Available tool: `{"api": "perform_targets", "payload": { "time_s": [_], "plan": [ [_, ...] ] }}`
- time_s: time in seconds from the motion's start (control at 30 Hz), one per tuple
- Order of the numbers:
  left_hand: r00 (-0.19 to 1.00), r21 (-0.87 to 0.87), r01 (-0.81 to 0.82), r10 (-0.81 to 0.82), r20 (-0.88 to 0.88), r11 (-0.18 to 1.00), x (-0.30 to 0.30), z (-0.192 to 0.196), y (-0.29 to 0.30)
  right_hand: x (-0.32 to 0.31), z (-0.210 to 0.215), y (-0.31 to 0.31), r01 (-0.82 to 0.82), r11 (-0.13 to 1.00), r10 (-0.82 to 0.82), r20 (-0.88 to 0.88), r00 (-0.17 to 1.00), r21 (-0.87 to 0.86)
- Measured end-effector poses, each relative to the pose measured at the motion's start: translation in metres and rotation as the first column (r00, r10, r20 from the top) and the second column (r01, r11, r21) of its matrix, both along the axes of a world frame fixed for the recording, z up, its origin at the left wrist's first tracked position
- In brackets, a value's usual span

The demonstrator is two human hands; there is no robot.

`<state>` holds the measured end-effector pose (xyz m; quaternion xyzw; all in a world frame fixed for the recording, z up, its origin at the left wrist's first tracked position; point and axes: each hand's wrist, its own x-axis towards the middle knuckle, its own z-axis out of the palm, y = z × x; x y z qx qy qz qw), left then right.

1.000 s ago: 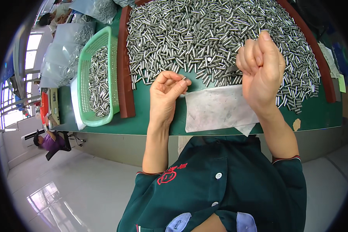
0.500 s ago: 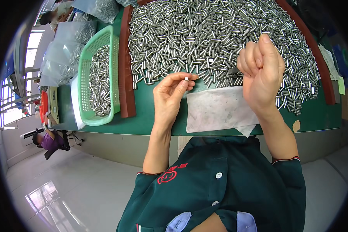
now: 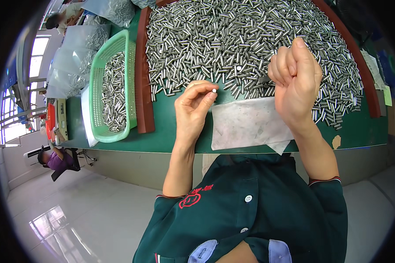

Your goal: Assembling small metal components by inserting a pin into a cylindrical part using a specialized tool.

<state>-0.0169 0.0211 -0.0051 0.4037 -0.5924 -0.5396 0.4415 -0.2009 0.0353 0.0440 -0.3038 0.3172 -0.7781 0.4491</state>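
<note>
Between the thumb and fingertips of my left hand (image 3: 192, 103) is a small metal pin (image 3: 214, 90), its bright round end showing. This hand hovers at the near edge of a broad heap of loose metal pins (image 3: 215, 48). My right hand (image 3: 297, 81) is raised over the right part of the heap, fingers curled into a fist with the thumb upward. Whatever lies inside that fist is hidden. Below and between the hands, a smudged white cloth (image 3: 248, 125) lies flat on the green table (image 3: 171, 142).
Left of the heap runs a red-brown bar (image 3: 144, 87), with another bar (image 3: 357, 57) along its right side. A green plastic basket (image 3: 130, 87) holds more pins. Clear bags of pins (image 3: 77, 61) and a scale (image 3: 60, 118) stand farther left. Other people sit beyond.
My left fingers have drawn together around the pin, the forefinger curling in. My right fist stays almost where it was.
</note>
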Motion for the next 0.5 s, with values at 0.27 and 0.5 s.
{"api": "perform_targets", "payload": {
  "time_s": [0.27, 0.5],
  "plan": [
    [0.999, -0.042, 0.015, -0.014, 0.029, 0.999, -0.001, 0.0, 0.003, 0.001, 0.001, 0.003, 0.001, 1.0, -0.001, 0.005, 1.0, -0.005],
    [0.928, -0.305, 0.043, 0.075, 0.364, 0.951, 0.001, 0.015, 0.022, 0.008, -0.005, 0.007, -0.087, 0.995, 0.089, 0.047, 0.995, -0.049]
  ]
}}
